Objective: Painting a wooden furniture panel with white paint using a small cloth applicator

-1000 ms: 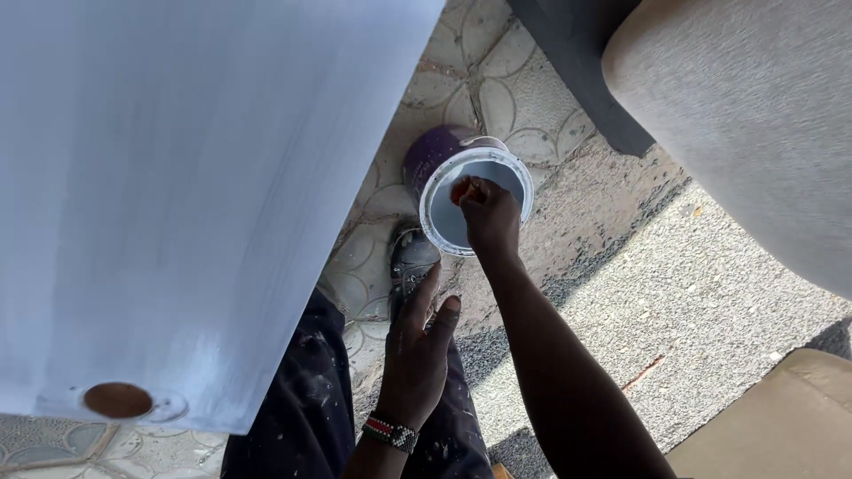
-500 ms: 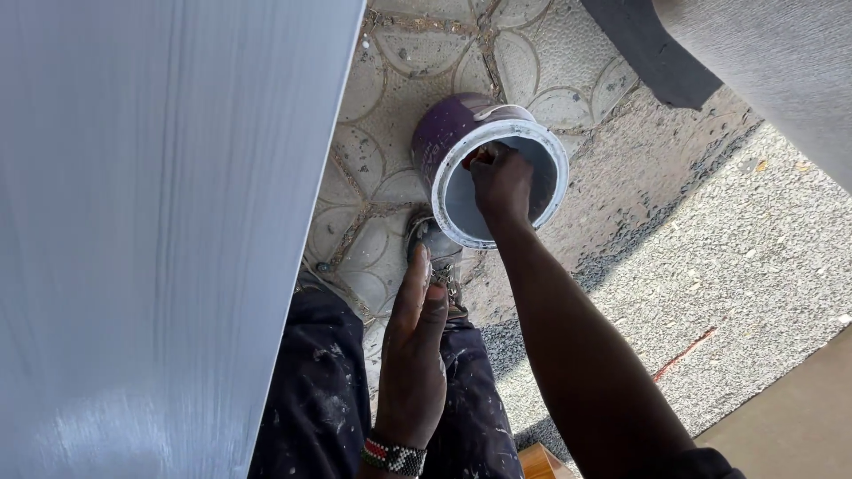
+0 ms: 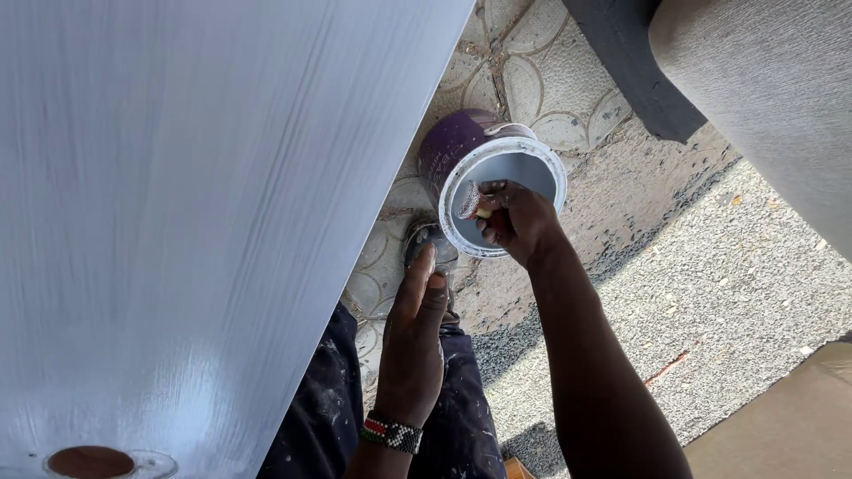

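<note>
A purple paint can [image 3: 448,142] with a white rim stands on the patterned floor, holding pale grey-white paint. My right hand [image 3: 515,217] is over its mouth, shut on a paintbrush [image 3: 470,202] whose bristles show at the rim's left side. My left hand [image 3: 413,341], with a beaded wristband, rests flat and empty on my paint-spattered dark trouser leg. A large board [image 3: 204,204] coated in wet pale paint fills the left of the view, with a brown round knob [image 3: 89,461] near its lower edge.
My shoe [image 3: 424,241] sits just left of the can. Patterned tiles [image 3: 541,71] give way to rough concrete [image 3: 710,293] on the right. A grey upholstered seat [image 3: 772,106] on a dark base [image 3: 630,80] stands at upper right. A tan surface [image 3: 790,426] shows at lower right.
My right hand has drawn up from inside the can, and the brush bristles now show at the rim. The view shifted, bringing the knob back into sight. My left hand stayed put.
</note>
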